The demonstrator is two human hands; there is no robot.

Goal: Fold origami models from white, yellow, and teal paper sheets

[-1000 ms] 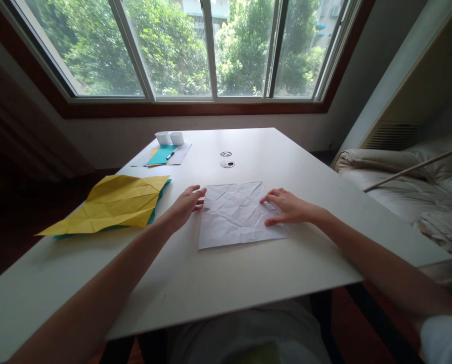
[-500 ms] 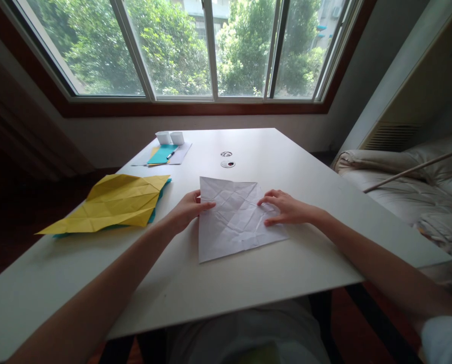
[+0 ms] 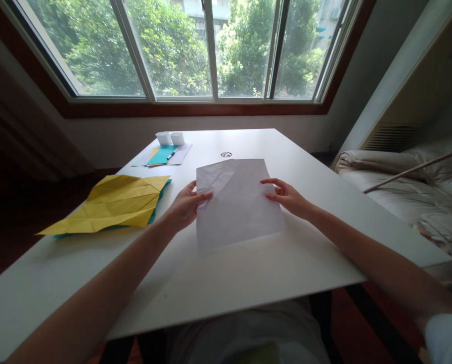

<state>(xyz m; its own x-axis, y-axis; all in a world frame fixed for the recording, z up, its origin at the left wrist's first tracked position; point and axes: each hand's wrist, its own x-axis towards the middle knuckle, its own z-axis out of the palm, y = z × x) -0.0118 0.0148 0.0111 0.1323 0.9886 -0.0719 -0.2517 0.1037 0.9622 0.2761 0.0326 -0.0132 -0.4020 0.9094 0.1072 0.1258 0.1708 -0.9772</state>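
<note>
A creased white sheet of paper (image 3: 241, 212) is raised at a tilt above the white table (image 3: 195, 288). My left hand (image 3: 186, 205) pinches its left edge, thumb on the near face and the other fingers mostly behind. At the right edge is my right hand (image 3: 288, 198), index finger and thumb apart with their tips against the paper. To the left lies a large creased yellow sheet (image 3: 125, 202), with a teal sheet (image 3: 158, 202) showing under its right side.
Two small white containers (image 3: 170, 138) stand at the table's far left. In front of them, a teal paper (image 3: 162, 154) and a pen (image 3: 172, 154) lie on other sheets. A round dark mark (image 3: 226, 154) shows beyond the white sheet. Right of the table is a padded seat (image 3: 393, 189).
The white sheet has been lifted and its far edge has risen, covering the nearer round mark. My right hand has moved up along the right edge, its fingers closer together.
</note>
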